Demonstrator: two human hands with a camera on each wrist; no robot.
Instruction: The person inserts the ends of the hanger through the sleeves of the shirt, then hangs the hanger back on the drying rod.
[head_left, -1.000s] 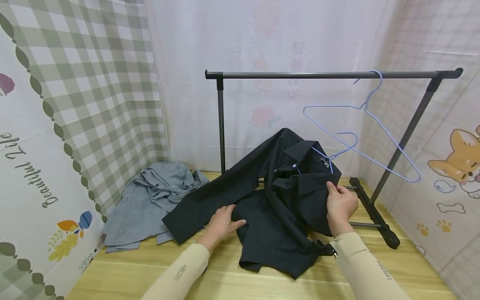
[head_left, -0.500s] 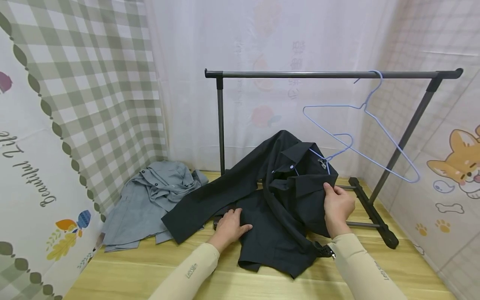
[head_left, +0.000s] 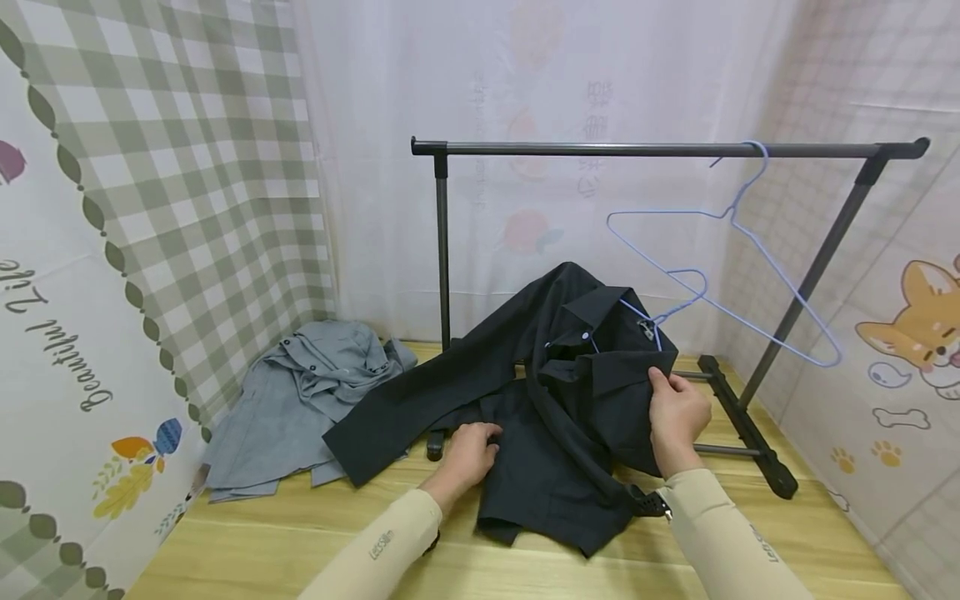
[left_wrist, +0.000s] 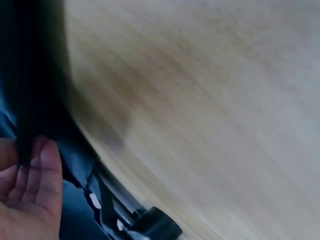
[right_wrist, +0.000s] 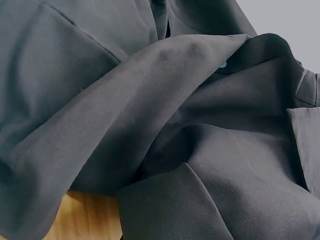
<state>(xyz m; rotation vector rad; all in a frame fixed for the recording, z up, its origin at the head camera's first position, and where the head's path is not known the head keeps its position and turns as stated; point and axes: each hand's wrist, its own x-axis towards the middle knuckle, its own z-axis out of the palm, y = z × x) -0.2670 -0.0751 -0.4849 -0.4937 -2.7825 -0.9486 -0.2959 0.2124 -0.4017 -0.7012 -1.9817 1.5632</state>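
Note:
A black button-up shirt (head_left: 555, 467) lies bunched over the wooden surface, one sleeve (head_left: 427, 400) stretched to the left. A blue wire hanger (head_left: 678, 304) sticks out at its collar; most of the hanger is hidden inside. My right hand (head_left: 678, 417) pinches the shirt near the collar between thumb and fingers. In the right wrist view only folds of the dark cloth (right_wrist: 240, 170) show, no fingers. Low on the shirt's left side, my left hand (head_left: 471, 454) holds the cloth edge. The left wrist view shows that hand (left_wrist: 32, 195) with dark fabric between thumb and fingers.
A black clothes rack (head_left: 570, 150) stands behind the shirt, its right foot (head_left: 750, 433) on the wooden surface (head_left: 247, 550). Another blue hanger (head_left: 731, 212) hangs from the rack's bar. Grey-blue clothing (head_left: 300, 408) lies heaped at left. Curtains enclose the sides and back.
My left hand has slid right along the shirt's lower left edge and its fingers have curled in on the cloth. The right hand and the collar shifted slightly left, then stayed nearly still.

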